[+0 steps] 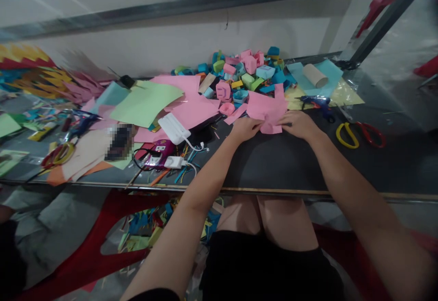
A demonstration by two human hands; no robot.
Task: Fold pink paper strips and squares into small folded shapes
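Note:
Between my two hands is a cut piece of pink paper (267, 109), with a narrow strip sticking up at its upper right. My left hand (247, 128) pinches its lower left edge, fingers bent inward. On the other side, my right hand (297, 123) has its fingers closed on the lower right edge. A loose pink strip (236, 114) lies just beyond my left hand. Behind the paper is a heap of small folded paper shapes (251, 64) in pink, blue and green. Scissors with one yellow and one red handle (347, 135) lie right of my right hand.
A glue gun (316, 101) and a cardboard tube (315, 75) on blue paper lie at the back right. Leftward are green paper sheets (147, 102), a white power strip (174, 128) with cables, a purple socket block (160, 153) and other scissors (58, 155). Paper scraps (143, 228) litter the floor.

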